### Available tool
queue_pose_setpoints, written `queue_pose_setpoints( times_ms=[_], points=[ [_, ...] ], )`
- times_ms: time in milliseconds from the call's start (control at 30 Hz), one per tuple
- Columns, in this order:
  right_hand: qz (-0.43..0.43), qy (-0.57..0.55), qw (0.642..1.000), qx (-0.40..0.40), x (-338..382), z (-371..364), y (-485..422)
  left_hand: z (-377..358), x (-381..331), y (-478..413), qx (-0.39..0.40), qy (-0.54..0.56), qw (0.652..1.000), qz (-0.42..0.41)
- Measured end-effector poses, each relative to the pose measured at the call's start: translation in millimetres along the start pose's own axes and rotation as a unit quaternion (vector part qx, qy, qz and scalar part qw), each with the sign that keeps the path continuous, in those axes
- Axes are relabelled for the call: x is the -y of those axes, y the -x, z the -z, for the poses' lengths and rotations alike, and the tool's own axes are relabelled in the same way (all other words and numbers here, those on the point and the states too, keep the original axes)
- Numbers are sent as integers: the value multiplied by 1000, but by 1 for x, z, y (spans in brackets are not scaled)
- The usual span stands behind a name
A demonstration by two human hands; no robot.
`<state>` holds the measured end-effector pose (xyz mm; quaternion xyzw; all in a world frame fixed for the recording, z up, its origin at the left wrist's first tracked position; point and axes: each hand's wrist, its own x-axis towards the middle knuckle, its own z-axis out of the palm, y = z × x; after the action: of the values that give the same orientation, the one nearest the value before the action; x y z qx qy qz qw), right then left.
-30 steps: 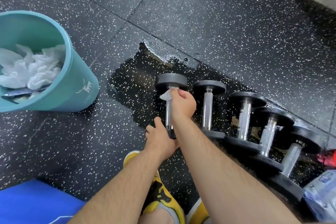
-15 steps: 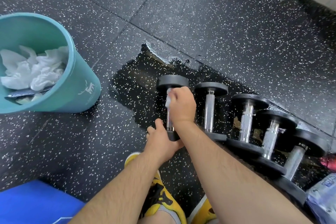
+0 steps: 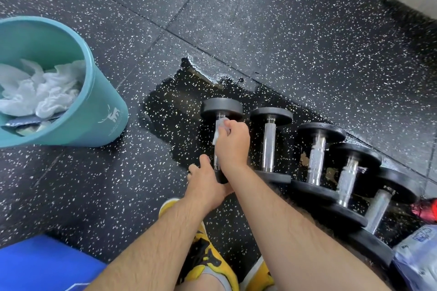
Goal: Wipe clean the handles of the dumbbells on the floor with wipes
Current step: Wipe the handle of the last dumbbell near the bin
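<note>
Gripping a white wipe around the handle of the leftmost dumbbell, the right hand curls tight. Just below it, the left hand holds the near end on the floor. 4 more dumbbells lie to its right; a bin sits far left.

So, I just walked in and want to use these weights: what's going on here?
A person is wiping dumbbell handles. Their right hand wraps a white wipe round the chrome handle of the leftmost black dumbbell, near its far end, while the left hand grips its near end. The four other dumbbells lie in a row beside it on the speckled black rubber floor. A teal plastic bin to the left holds crumpled white wipes.
</note>
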<state>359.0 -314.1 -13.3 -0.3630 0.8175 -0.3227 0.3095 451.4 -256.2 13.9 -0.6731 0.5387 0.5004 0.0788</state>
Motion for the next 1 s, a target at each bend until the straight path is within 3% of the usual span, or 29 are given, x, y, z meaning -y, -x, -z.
queue_pose_setpoints(
  times_ms=[100, 233, 367, 433, 533, 633, 800, 900, 1000],
  points=[
    [139, 123, 983, -13, -4, -5, -8, -1, 0, -1, -4, -2, 1000, 2],
    [252, 235, 939, -4, -5, -15, -13, -2, 1, 0, -4, 2, 1000, -3],
    [370, 336, 863, 72, -3, -5, -11, -1, 1, 0, -3, 8, 1000, -3],
    [385, 375, 837, 107, -1, 1, -18, 1, 0, 0, -5, 7, 1000, -5],
    [380, 389, 832, 114, 2, 5, -17, 0, 1, 0, -6, 6, 1000, -6],
    [416, 393, 804, 161, -4, 12, -3, -1, 2, 0, -8, 10, 1000, -7],
    [400, 361, 833, 124, -6, 16, -31, -2, 0, 1, -17, 5, 1000, -13],
    [378, 303, 870, 92, -14, 13, -21, -3, 2, 1, -15, 8, 1000, -13],
    [405, 266, 867, 119, -21, 16, -8, -2, 4, 0, -14, 7, 1000, -16]
  ],
)
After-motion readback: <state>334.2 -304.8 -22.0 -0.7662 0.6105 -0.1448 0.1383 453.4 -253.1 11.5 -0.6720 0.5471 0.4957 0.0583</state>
